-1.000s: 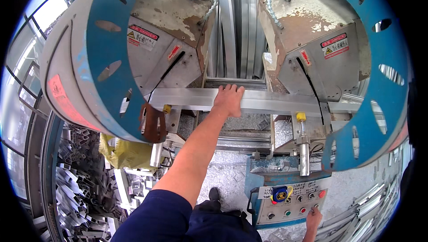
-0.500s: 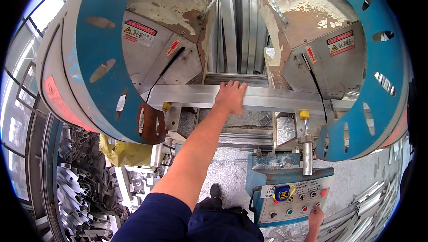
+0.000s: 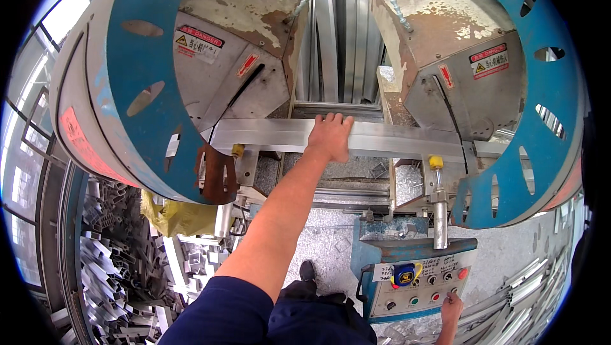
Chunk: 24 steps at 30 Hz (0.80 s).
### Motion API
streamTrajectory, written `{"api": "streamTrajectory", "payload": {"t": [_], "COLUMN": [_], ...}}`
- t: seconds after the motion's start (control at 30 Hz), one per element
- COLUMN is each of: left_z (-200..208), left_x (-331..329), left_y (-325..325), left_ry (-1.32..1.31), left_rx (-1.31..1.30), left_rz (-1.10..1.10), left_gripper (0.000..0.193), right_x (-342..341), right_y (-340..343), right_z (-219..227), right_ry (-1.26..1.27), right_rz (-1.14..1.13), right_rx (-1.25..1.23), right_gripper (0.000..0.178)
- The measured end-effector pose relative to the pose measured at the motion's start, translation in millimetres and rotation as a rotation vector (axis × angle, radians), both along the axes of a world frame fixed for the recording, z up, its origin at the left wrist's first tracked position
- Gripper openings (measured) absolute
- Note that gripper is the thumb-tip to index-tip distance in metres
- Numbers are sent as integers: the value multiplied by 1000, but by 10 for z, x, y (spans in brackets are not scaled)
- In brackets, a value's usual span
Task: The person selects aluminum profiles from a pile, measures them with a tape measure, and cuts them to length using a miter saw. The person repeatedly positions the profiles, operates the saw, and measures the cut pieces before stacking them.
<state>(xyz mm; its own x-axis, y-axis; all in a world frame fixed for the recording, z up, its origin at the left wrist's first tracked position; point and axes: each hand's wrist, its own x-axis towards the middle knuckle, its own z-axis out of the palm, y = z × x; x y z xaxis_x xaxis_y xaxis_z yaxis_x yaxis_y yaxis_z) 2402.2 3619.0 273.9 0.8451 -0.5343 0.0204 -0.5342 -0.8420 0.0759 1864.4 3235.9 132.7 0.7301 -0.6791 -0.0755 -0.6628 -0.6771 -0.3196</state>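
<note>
A long silvery aluminium profile (image 3: 394,139) lies crosswise between the two saw heads. My left hand (image 3: 330,138) rests over its middle, fingers closed across the top and hooked on its far edge. At the lower right, my right hand (image 3: 452,310) is at the control panel (image 3: 407,300), its fingertips closed round a small knob (image 3: 454,292) at the panel's right end. My fingers partly cover that knob. A blue tape measure (image 3: 403,274) sits on the panel among the buttons.
Blue ring guards (image 3: 141,46) curve around the left saw head (image 3: 235,71) and right saw head (image 3: 464,84). Yellow-tipped clamps (image 3: 435,163) stand before the profile. Offcuts (image 3: 114,269) heap at left beside a yellow sack (image 3: 184,216); long strips (image 3: 522,294) lie at right.
Almost nothing differs. Both hands keep their places, the left on the profile and the right at the panel knob; the view has shifted very slightly.
</note>
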Motion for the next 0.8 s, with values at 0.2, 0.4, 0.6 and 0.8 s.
{"api": "streamTrajectory", "payload": {"t": [0.2, 0.4, 0.6, 0.8], "left_z": [-20, -86, 15, 15], "left_x": [4, 62, 10, -1], "left_y": [15, -17, -66, -73], "left_ry": [12, -21, -14, -26], "left_rx": [6, -17, -17, -22], "left_rz": [0, -23, 9, 8], "left_gripper": [76, 88, 94, 96], "right_x": [54, 34, 86, 133], "right_y": [33, 24, 129, 147], "right_z": [66, 93, 224, 297], "right_ry": [86, 111, 85, 123], "right_rz": [-4, 18, -45, -44], "right_rx": [6, -52, 6, 37], "right_gripper": [24, 26, 26, 29]}}
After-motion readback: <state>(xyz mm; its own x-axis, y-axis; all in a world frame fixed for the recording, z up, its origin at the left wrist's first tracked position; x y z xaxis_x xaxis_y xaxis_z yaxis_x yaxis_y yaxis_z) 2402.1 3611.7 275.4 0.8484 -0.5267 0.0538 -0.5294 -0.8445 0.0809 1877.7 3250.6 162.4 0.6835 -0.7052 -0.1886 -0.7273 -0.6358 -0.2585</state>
